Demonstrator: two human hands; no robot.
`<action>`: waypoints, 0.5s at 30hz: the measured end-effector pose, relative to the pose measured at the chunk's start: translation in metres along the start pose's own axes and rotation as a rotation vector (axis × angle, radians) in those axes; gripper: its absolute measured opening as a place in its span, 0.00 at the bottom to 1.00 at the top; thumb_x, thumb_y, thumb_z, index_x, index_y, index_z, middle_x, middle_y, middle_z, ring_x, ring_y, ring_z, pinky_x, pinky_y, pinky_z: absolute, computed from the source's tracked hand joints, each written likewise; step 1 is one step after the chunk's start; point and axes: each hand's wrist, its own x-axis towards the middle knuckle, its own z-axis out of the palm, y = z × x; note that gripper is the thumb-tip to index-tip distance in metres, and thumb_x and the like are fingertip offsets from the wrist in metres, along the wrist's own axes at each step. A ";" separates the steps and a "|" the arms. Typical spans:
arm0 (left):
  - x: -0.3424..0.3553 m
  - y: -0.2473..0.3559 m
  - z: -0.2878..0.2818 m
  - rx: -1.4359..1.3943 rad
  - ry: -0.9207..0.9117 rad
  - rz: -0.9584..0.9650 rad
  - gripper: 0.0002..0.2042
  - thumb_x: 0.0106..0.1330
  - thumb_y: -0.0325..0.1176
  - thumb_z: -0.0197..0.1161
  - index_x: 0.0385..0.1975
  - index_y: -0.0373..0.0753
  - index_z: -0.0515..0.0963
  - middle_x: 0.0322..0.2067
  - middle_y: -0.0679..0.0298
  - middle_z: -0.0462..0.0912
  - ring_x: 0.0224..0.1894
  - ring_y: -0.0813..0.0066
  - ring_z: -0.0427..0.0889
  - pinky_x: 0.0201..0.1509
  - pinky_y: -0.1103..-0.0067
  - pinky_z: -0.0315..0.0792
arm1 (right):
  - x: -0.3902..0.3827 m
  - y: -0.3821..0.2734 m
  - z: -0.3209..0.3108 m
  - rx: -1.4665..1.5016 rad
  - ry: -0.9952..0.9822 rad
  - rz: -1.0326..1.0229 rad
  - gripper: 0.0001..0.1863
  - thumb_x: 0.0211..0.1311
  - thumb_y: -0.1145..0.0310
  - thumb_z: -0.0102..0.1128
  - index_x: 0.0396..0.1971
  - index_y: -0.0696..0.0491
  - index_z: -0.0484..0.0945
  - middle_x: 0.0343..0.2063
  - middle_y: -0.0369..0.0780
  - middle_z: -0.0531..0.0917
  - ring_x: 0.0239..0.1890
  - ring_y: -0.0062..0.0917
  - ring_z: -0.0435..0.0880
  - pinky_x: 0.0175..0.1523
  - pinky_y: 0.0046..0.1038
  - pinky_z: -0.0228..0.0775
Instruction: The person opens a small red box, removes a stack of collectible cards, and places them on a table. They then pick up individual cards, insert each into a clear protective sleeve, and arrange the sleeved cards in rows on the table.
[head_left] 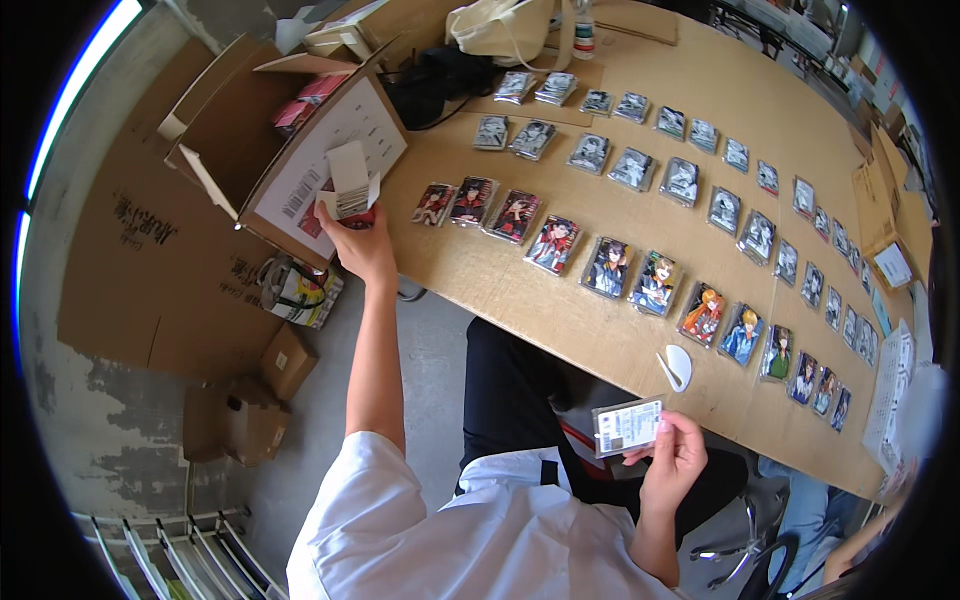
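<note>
My left hand (352, 232) grips a small open box (350, 182) with raised white flaps and some red on it, against the side of a large open cardboard box (275, 190). Near the table's front edge, my right hand (668, 450) holds a clear-wrapped card pack (625, 428), its white label with barcode facing up. Above that hand a white tool (678, 368) lies on the table. Rows of wrapped card stacks run across the tabletop, colourful illustrated ones (553, 244) in front and greyish ones (679, 181) behind.
The wooden table (470, 270) also carries a cream bag (500, 30), black cloth (435, 80), a bottle (583, 30) and boxes (890, 200) at the right. Below left are cardboard (140, 280) and a rack (175, 560). Another person's arm and jeans (800, 520) show at lower right.
</note>
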 end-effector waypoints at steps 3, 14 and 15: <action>0.004 -0.014 0.019 -0.073 -0.039 0.029 0.47 0.61 0.45 0.80 0.77 0.36 0.60 0.74 0.47 0.69 0.74 0.47 0.70 0.75 0.62 0.66 | -0.005 -0.001 -0.005 0.009 -0.052 0.078 0.08 0.82 0.73 0.55 0.49 0.62 0.79 0.33 0.43 0.86 0.24 0.25 0.87 0.25 0.25 0.84; -0.064 0.049 -0.060 -0.144 -0.068 0.417 0.32 0.77 0.33 0.66 0.76 0.30 0.60 0.76 0.42 0.61 0.77 0.45 0.63 0.79 0.56 0.61 | 0.022 -0.032 -0.027 -0.248 -0.039 -0.069 0.06 0.75 0.74 0.66 0.44 0.62 0.84 0.30 0.37 0.89 0.30 0.14 0.86 0.38 0.17 0.80; -0.088 0.073 -0.077 -0.393 -0.223 0.401 0.30 0.78 0.31 0.64 0.75 0.30 0.62 0.75 0.43 0.64 0.76 0.48 0.66 0.78 0.57 0.62 | 0.025 -0.036 -0.027 -0.294 -0.074 -0.091 0.06 0.74 0.75 0.68 0.44 0.62 0.84 0.30 0.38 0.89 0.30 0.15 0.88 0.38 0.17 0.80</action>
